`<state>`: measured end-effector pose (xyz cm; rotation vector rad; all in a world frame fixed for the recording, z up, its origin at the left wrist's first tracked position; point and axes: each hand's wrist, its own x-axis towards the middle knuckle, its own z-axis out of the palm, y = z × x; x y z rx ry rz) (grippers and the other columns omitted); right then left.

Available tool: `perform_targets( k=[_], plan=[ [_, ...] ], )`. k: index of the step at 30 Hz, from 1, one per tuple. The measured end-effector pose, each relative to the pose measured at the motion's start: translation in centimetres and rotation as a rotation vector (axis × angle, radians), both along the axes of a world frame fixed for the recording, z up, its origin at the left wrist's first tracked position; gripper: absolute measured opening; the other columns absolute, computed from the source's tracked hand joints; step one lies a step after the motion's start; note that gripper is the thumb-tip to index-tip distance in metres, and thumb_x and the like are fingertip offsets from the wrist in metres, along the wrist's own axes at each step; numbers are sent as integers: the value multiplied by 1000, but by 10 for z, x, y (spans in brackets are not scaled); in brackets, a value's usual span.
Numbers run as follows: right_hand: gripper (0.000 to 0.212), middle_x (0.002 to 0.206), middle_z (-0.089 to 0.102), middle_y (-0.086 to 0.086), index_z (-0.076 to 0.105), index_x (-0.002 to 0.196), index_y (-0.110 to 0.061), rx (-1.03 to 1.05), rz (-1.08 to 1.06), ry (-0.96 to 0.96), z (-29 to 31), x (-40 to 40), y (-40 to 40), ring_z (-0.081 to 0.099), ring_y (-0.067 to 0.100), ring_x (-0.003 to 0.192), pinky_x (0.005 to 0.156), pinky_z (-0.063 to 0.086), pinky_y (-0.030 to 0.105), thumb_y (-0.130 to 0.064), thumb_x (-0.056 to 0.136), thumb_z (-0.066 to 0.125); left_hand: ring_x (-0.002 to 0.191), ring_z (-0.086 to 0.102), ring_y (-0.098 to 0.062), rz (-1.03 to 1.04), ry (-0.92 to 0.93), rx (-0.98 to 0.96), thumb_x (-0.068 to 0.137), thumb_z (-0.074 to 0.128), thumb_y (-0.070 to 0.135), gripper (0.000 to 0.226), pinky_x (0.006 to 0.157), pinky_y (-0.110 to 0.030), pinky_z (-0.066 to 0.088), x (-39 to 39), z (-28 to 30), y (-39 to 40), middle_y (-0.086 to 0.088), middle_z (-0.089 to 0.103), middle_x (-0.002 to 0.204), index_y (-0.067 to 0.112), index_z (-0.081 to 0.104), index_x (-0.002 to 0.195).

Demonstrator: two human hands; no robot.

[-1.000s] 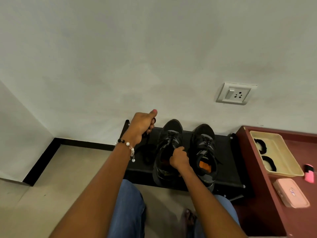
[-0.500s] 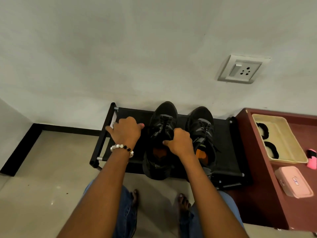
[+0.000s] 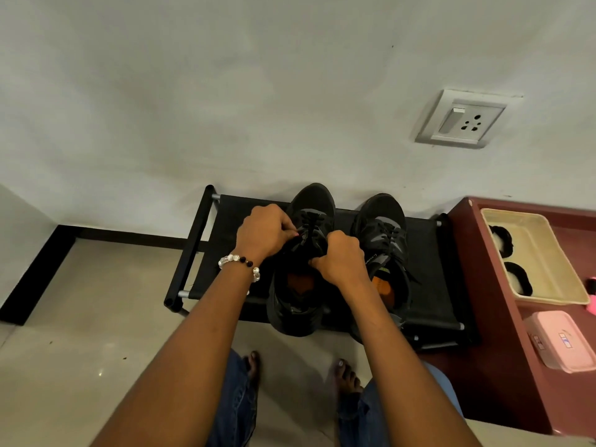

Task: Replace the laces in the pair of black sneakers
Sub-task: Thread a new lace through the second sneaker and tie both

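Two black sneakers stand side by side on a low black shoe rack (image 3: 225, 221), toes toward the wall. The left sneaker (image 3: 314, 201) has an orange insole, and both my hands work at its black laces. My left hand (image 3: 263, 232), with a bead bracelet at the wrist, pinches the lace at the shoe's left side. My right hand (image 3: 340, 259) grips the tongue and lace area from the right. The right sneaker (image 3: 383, 227) stands untouched, laces still in it. My fingertips are partly hidden against the dark shoe.
A maroon cabinet (image 3: 477, 317) stands at the right, bearing a cream tray (image 3: 548, 269) with black bands and a pink case (image 3: 561, 340). A wall socket (image 3: 461, 119) sits above. My bare feet (image 3: 346, 375) rest on the tiled floor (image 3: 96, 317) before the rack.
My left hand came down from a raised pull at the rack's left and closed in on the left sneaker's laces. My right hand stayed on that shoe. The camera tilted down.
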<state>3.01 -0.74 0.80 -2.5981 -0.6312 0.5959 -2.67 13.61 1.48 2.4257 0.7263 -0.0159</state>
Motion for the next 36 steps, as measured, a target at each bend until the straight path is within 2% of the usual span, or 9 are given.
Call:
perform_targets(
  k=[7,12,15,17,21,25,28,32,36],
  plan=[
    [31,93,50,10,44,88,-9,10,-11,18,2,1,-1,49,26,76,63,42,34,-20,86,72,82,63,-23,11,71,17,93,55,27,23,89,-48,48,6,-5,5,-6,69,88,9,68,86],
    [40,94,59,14,51,91,-4,30,5,98,1,6,-2,60,30,83,66,50,38,-29,80,79,65,65,-11,316,-364,-620,91,66,12,7,68,-23,52,1,11,15,-5,69,70,9,68,85],
    [54,108,64,13,61,110,-3,82,85,88,2,16,-6,62,30,102,86,54,45,-39,75,82,67,66,-16,364,-580,-833,88,67,5,8,68,-23,55,-3,29,18,-10,71,75,2,70,94],
    [57,123,62,8,62,124,-10,290,84,32,10,16,-6,57,24,116,98,49,41,-37,77,81,70,67,-20,344,-642,-950,92,62,7,13,72,-28,57,-3,41,16,-12,72,80,1,70,101],
    [38,107,71,-1,68,117,-13,787,15,176,21,5,6,67,11,100,89,56,33,-28,83,77,91,70,-30,209,-691,-1179,99,48,9,24,83,-39,58,-3,57,11,-22,71,104,-1,65,114],
    [22,96,72,-2,70,107,-10,827,123,340,18,-12,20,68,8,92,80,54,23,-20,87,72,110,64,-36,137,-772,-1421,102,41,8,29,87,-35,57,-2,62,12,-28,64,119,-5,56,123],
    [22,85,71,16,71,92,4,865,136,345,21,-10,18,69,22,80,73,53,32,-16,95,61,116,61,-35,214,-887,-1547,99,43,6,33,97,-36,52,-1,56,19,-28,59,126,-7,51,129],
    [21,75,67,9,70,89,-2,928,-24,477,29,15,-6,63,10,67,74,50,22,-16,97,57,119,61,-28,589,-1007,-1599,96,45,0,38,106,-39,45,1,36,38,-20,60,128,1,50,134],
    [23,75,57,12,73,79,-11,1081,-294,492,30,39,-26,51,10,58,69,47,30,-17,96,59,125,53,-24,721,-819,-1290,96,46,-2,51,108,-35,41,7,16,45,-12,54,132,10,38,146]
  ],
)
